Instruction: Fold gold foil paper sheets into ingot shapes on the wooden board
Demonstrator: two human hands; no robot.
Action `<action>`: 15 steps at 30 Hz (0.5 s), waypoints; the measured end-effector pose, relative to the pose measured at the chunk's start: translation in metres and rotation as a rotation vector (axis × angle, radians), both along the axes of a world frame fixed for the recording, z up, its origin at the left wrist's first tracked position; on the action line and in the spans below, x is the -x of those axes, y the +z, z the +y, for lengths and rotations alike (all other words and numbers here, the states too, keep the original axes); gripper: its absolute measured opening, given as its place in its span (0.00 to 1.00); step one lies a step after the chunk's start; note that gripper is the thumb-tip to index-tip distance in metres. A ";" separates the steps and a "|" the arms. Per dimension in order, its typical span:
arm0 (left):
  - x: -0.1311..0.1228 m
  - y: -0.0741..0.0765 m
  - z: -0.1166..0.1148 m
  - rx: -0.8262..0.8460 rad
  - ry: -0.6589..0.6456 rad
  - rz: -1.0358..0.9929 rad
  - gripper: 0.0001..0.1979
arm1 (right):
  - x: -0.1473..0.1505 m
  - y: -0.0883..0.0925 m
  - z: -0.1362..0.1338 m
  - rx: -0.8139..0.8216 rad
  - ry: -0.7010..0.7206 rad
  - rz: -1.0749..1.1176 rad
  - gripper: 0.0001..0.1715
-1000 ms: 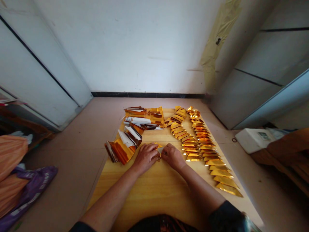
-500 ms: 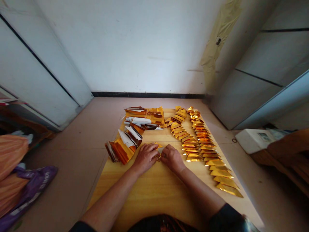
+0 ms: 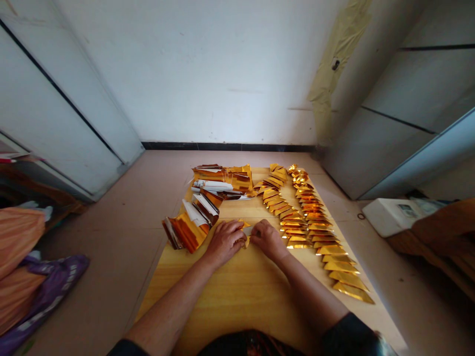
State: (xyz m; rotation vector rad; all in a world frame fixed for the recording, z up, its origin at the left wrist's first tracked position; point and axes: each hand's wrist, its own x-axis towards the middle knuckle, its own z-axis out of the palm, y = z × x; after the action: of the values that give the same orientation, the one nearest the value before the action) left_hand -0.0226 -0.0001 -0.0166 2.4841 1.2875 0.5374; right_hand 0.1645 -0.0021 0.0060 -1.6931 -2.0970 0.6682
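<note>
A small sheet of gold foil paper (image 3: pixel 248 230), its pale underside partly showing, lies between my hands at the middle of the table. My left hand (image 3: pixel 225 240) presses on its left part with fingers bent over it. My right hand (image 3: pixel 267 238) pinches its right end, fingers closed. Much of the sheet is hidden under the fingers. To the right, folded gold paper pieces (image 3: pixel 289 217) run in overlapping rows, with a longer row (image 3: pixel 322 237) along the table's right side. Unfolded gold and white paper sheets (image 3: pixel 200 212) lie in loose stacks at the left and back.
The wooden table (image 3: pixel 208 296) stands on a tiled floor facing a white wall (image 3: pixel 222 74). Orange and purple bags (image 3: pixel 48 282) lie on the left. A white box (image 3: pixel 389 215) sits on the right, below grey cabinet panels (image 3: pixel 401 113).
My right hand has shifted slightly right, away from the left hand, and more of the paper shows between them. My left hand stays almost in place.
</note>
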 end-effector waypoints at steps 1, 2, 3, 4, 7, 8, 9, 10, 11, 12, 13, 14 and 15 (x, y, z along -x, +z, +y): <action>0.000 0.000 0.000 -0.003 -0.003 -0.002 0.06 | 0.000 0.000 0.001 -0.001 -0.021 0.007 0.04; 0.000 0.000 0.000 -0.006 -0.005 -0.004 0.06 | 0.000 0.001 0.002 -0.002 -0.038 0.004 0.05; 0.000 0.000 0.000 -0.009 -0.006 -0.006 0.06 | 0.000 0.001 0.003 -0.002 -0.052 -0.004 0.05; 0.000 0.000 0.000 -0.009 -0.004 -0.007 0.06 | 0.001 0.002 0.004 -0.001 -0.061 -0.015 0.04; 0.000 0.001 0.000 0.000 -0.002 -0.003 0.06 | 0.002 0.002 0.005 -0.001 -0.074 -0.046 0.05; 0.000 0.001 0.000 0.003 -0.002 -0.002 0.06 | 0.002 0.002 0.006 -0.004 -0.075 -0.051 0.06; 0.000 0.002 0.000 0.004 -0.004 -0.002 0.06 | 0.002 0.001 0.007 -0.010 -0.079 -0.053 0.07; 0.000 0.002 0.000 0.003 -0.006 -0.002 0.06 | 0.001 0.000 0.008 -0.020 -0.088 -0.055 0.08; 0.000 0.002 0.000 -0.002 -0.008 -0.003 0.06 | 0.001 -0.001 0.009 -0.033 -0.103 -0.056 0.09; 0.000 0.003 0.000 -0.010 -0.008 -0.004 0.06 | 0.001 -0.003 0.010 -0.050 -0.121 -0.055 0.09; -0.001 0.003 -0.001 -0.019 -0.008 -0.004 0.06 | 0.000 -0.004 0.010 -0.073 -0.136 -0.048 0.09; -0.002 0.004 -0.002 -0.028 -0.005 -0.004 0.06 | 0.000 -0.004 0.009 -0.099 -0.144 -0.034 0.09; -0.003 0.005 -0.003 -0.035 0.002 -0.003 0.06 | 0.000 -0.005 0.007 -0.128 -0.138 -0.013 0.09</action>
State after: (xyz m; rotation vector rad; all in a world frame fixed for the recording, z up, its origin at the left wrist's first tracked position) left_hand -0.0199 -0.0030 -0.0120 2.5101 1.2898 0.5688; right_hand 0.1647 0.0050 0.0014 -1.7549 -1.9656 0.4721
